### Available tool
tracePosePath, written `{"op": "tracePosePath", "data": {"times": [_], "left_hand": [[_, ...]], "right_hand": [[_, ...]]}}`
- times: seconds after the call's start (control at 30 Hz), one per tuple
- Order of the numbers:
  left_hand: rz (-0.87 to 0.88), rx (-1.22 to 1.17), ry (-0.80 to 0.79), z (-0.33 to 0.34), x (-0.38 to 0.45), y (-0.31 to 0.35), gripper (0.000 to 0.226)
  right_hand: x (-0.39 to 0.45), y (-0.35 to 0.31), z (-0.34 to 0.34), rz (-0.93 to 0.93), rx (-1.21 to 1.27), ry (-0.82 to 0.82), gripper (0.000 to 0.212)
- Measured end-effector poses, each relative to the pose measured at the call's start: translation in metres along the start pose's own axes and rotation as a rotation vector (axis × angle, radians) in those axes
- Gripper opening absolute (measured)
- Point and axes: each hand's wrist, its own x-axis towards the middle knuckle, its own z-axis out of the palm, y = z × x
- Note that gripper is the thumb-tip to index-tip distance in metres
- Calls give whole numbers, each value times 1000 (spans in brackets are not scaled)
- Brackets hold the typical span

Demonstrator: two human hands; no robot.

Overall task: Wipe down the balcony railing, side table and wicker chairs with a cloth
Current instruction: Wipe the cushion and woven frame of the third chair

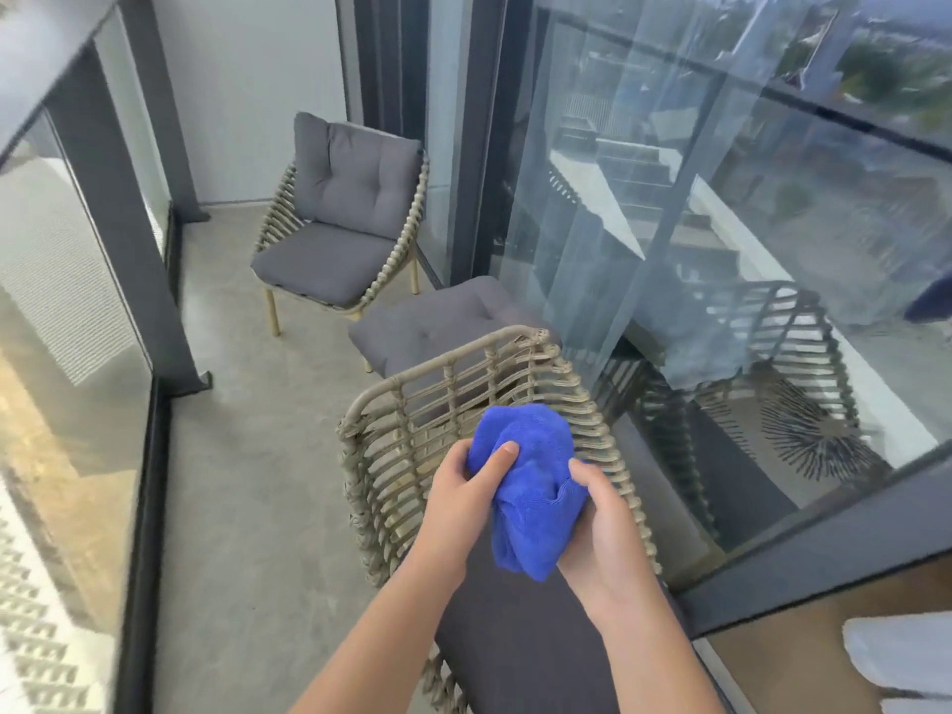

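A bunched blue cloth (pixel 530 487) is held in front of me by both hands. My left hand (pixel 463 499) grips its left side with the thumb pressed into the fabric. My right hand (pixel 605 538) grips its right edge from below. Under the hands stands a wicker chair (pixel 412 435) with its woven back bare and a dark grey seat cushion (pixel 520 641). A second wicker chair (pixel 335 219) with grey cushions stands farther off by the wall. The balcony railing (pixel 46 49), dark-framed with glass panels, runs along the left.
A loose grey cushion (pixel 438 322) lies on something low between the two chairs. Glass sliding doors (pixel 721 249) with a dark frame line the right side. The concrete floor (pixel 247 456) runs between railing and chairs. White fabric (pixel 901 657) shows at the bottom right.
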Motion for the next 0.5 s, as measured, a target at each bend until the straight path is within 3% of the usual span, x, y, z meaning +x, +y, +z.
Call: {"op": "tracePosePath", "data": {"times": [0.1, 0.23, 0.37, 0.5], "left_hand": [[21, -35, 45, -5, 3, 13, 35], [50, -68, 161, 8, 7, 14, 32], [25, -126, 242, 59, 5, -10, 37], [-6, -157, 279, 133, -6, -47, 34]], "right_hand": [[17, -16, 3, 26, -21, -136, 43], [33, -27, -2, -61, -237, -185, 29], [41, -37, -41, -59, -203, -154, 33], [57, -61, -107, 62, -173, -238, 34]]}}
